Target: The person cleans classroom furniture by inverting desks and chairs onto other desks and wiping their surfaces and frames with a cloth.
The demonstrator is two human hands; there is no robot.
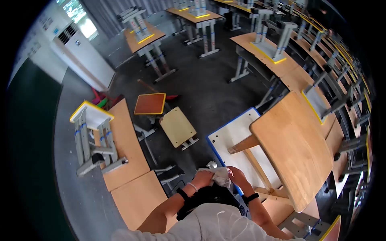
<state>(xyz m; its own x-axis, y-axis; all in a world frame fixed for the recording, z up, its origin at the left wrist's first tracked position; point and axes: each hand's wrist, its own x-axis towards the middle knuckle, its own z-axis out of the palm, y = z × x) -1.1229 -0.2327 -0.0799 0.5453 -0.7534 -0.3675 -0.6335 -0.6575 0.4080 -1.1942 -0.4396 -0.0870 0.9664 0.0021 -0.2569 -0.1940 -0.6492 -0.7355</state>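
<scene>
Near the bottom centre, my left hand (202, 179) is closed on the left side of a crumpled white cloth or tissue (220, 176), which lies close to my body. On its right edge, my right hand (237, 176) has its fingers closed on the same white piece. A small round metallic thing (211, 164) sits just beyond the cloth. Right of my hands is a white board with a blue edge (225, 138). A wooden seat (295, 148) with wooden legs rests tilted over that board.
Desks (128, 146) stand at the left, with an upturned stool (94, 113) on one. Two stools, one red-brown (149, 104) and one cream (178, 127), stand on the dark floor ahead. Rows of desks with upturned stools fill the back and right. A tall white cabinet (86, 60) stands back left.
</scene>
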